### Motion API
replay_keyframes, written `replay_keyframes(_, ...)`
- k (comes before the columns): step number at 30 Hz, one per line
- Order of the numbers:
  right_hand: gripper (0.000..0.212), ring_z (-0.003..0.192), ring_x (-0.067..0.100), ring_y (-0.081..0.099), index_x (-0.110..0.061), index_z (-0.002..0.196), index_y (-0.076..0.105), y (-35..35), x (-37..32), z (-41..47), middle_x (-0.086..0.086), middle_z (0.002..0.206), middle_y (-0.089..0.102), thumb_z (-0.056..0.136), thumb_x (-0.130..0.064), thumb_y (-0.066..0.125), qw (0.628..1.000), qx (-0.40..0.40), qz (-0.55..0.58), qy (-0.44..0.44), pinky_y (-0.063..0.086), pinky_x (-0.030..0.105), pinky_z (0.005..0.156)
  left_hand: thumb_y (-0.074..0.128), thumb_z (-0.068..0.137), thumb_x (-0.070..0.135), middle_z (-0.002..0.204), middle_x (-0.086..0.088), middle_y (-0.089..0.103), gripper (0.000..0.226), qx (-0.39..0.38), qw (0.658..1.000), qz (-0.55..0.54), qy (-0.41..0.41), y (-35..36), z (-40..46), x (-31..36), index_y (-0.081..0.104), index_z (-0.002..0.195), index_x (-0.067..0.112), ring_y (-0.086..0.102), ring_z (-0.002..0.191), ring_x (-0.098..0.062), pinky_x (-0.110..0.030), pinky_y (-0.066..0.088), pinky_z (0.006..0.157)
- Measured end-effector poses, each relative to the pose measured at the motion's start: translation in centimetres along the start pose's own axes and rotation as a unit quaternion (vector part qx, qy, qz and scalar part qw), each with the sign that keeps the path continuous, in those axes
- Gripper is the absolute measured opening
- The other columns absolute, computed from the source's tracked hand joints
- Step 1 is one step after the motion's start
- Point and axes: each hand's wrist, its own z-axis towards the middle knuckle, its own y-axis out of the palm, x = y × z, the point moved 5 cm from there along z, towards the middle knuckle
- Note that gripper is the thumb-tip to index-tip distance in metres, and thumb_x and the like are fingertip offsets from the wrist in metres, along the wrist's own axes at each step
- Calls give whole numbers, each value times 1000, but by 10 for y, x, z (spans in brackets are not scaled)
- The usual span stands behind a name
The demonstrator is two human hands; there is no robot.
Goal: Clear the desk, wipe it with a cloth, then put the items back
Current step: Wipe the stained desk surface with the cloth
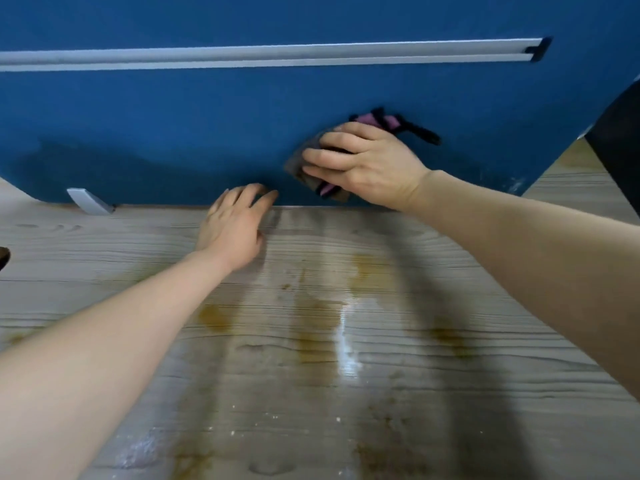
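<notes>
two bare forearms show, sleeveless from the frame's lower edge to the wrists. the left hand [232,230] and right hand [367,161] wear nothing: plain fingers, short nails. the head camera shows no other part of the person.

Grey/pink/black cloth [304,168], blue partition [207,126], grey woodgrain desk [104,271] w/ brown stains.
</notes>
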Motion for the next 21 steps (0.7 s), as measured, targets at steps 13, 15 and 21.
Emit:
replay_keyframes(13, 39, 109, 25, 50, -12, 112, 65, -10, 20, -96, 2, 117, 64, 105, -15, 26, 999, -12, 35, -1, 35, 36, 98, 57, 82, 9, 145, -1, 32, 70, -13, 999, -22, 33, 15, 13, 38, 29, 146, 21, 31, 131, -26, -40, 30, 106)
replay_keyframes(15, 49, 106, 21, 54, -15, 103, 69, -2, 1, -63, -3, 109, 67, 106, -17, 21, 999, -20, 33, 4, 38, 32, 95, 60, 81, 11, 144, -2, 32, 72, -22, 999, -8, 33, 13, 14, 41, 29, 146, 21, 30, 131, -26, -40, 30, 106)
replay_keyframes(21, 56, 106, 25, 57, -16, 99, 72, -4, 19, -107, 2, 110, 68, 106, -18, 17, 993, -94, 63, -20, 33, 35, 100, 57, 81, 8, 143, -2, 34, 71, -30, 998, -5, 49, 12, 22, 68, 31, 145, 21, 32, 129, -27, -40, 31, 104)
